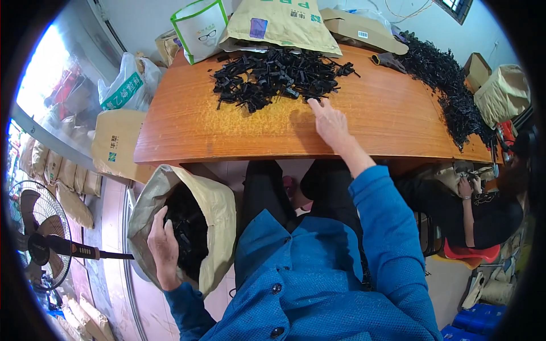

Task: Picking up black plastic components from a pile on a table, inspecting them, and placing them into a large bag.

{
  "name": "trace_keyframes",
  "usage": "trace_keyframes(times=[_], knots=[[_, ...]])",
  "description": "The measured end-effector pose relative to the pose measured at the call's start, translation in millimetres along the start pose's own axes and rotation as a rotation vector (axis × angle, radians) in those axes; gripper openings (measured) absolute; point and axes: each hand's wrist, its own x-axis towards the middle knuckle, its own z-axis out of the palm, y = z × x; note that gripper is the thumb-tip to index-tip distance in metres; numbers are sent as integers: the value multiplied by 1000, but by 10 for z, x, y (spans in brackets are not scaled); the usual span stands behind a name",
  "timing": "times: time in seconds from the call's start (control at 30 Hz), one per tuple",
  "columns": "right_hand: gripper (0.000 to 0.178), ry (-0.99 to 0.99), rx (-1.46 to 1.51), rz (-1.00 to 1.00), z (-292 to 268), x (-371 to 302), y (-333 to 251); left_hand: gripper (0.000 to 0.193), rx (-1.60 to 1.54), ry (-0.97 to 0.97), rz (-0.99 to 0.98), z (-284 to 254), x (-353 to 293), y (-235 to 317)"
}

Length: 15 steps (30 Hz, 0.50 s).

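A heap of small black plastic parts (pixel 278 74) lies at the far middle of the brown wooden table (pixel 392 125). My right hand (pixel 331 124) reaches over the tabletop to the heap's near edge. Its fingers are stretched forward, two fingertips apart beside the nearest parts, and no held piece shows. At the lower left, an open paper sack (pixel 219 219) with many black parts (pixel 189 238) inside stands below the table edge. Just over the sack's mouth is my left hand (pixel 163 250), its fingers extended and nothing visible in them.
Behind the heap lie a large printed sack (pixel 278 25) and a white bag with green trim (pixel 203 35). A longer black heap (pixel 449 85) and a dark glove (pixel 389 62) are at the right. A fan (pixel 42 238) stands left. Another person (pixel 466 213) sits at the right.
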Motion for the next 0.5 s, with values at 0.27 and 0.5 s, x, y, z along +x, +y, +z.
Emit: trace_keyframes(times=[0.27,0.5], knots=[[20,-189,-162,-236,72,182,303,51,-21,8,20,-16,61,826],[12,-346,939,91,-188,-489,-585,80,-910,-416,-168,869,96,1478]])
